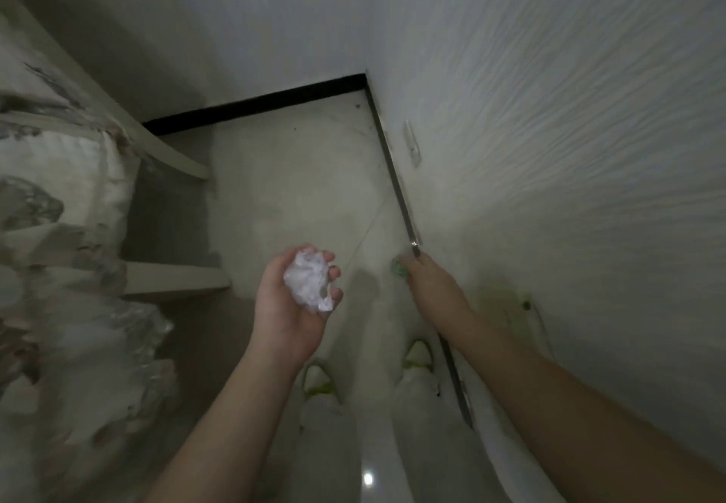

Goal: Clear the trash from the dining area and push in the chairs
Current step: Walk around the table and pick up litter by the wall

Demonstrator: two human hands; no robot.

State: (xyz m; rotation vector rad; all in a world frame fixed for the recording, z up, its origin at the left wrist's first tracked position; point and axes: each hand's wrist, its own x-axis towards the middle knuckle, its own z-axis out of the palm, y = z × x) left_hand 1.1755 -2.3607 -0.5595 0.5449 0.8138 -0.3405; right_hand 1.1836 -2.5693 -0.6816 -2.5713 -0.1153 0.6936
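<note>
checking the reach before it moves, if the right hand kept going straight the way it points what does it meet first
Most likely the small green object at the right hand fingertips, which seems to lie on the pale tiled floor beside the dark skirting strip. Contact is unclear; depth is hard to judge.

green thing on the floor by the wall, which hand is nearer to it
Right. The right hand reaches down with its fingertips at the small green thing beside the baseboard. The left hand is off to its left, holding a crumpled white paper.
</note>
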